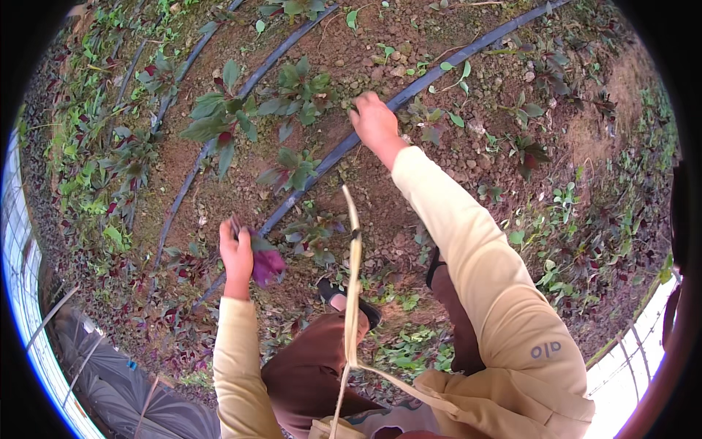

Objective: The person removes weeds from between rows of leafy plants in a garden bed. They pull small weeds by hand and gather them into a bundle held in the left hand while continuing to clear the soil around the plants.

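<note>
My left hand (237, 260) is closed around a small bunch of plants with purple and green leaves (267, 265), which hangs out to the right of the fingers. Ahead of it, my right hand (376, 122) reaches down at the soil beside a black drip irrigation pipe (345, 144). Its fingertips are bent together near the ground, and whether they pinch anything is too small to tell. Left of this hand grows a leafy green plant (299, 93) with dark leaves. A smaller plant (290, 169) stands nearer to me, touching the pipe.
More drip pipes (184, 189) run across the brown soil (378, 211). A larger red-centred plant (222, 123) grows among them. Low green weeds (411, 345) lie by my feet. A drawstring (354, 285) dangles from my jacket. Black sheeting (126, 392) lies at lower left.
</note>
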Available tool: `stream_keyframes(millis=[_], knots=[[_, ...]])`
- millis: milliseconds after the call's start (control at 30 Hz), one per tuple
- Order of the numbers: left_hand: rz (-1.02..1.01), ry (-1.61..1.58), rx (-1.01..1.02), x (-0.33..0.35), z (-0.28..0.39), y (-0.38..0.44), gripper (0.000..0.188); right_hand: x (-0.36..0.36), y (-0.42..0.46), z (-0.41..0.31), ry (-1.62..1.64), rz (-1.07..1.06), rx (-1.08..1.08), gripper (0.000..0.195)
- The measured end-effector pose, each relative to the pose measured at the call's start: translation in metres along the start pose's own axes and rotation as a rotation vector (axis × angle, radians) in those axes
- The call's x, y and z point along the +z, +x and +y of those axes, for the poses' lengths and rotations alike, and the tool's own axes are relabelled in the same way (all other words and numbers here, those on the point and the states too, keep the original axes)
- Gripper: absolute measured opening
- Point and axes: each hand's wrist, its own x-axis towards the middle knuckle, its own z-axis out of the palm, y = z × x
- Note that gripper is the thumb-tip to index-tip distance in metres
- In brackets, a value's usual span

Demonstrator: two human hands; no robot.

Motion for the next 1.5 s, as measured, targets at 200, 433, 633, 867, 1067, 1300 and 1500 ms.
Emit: stream_keyframes(millis=[200, 433, 633, 867, 1067, 1300, 1500], knots=[[0.043, 0.156, -0.04, -0.049, -0.018, -0.057, 0.019, 0.009, 0.018, -0.018, -0.242, -0.209, -0.023, 0.017], [-0.064, 0.294, -0.08, -0.073, -0.005, -0.123, 0.019, -0.035, -0.049, -0.026, -0.065, -0.221, 0.056, 0.02], [-0.125, 0.284, -0.018, -0.059, 0.042, -0.167, 0.023, -0.146, -0.18, -0.033, 0.086, -0.473, 0.085, 0.031], [-0.372, 0.539, 0.086, -0.029, 0.158, -0.198, 0.024, -0.286, -0.323, 0.016, 0.199, -0.023, 0.527, 0.041], [-0.382, 0.561, 0.219, 0.004, 0.255, -0.219, 0.023, -0.372, -0.39, 0.044, 0.197, -0.188, 0.744, 0.038], [-0.359, 0.543, 0.21, 0.055, 0.332, -0.232, 0.022, -0.458, -0.432, 0.084, 0.273, -0.416, 0.896, 0.045], [-0.142, 0.358, 0.26, 0.098, 0.383, -0.229, 0.029, -0.534, -0.438, 0.131, 0.332, -0.29, 0.912, 0.037]])
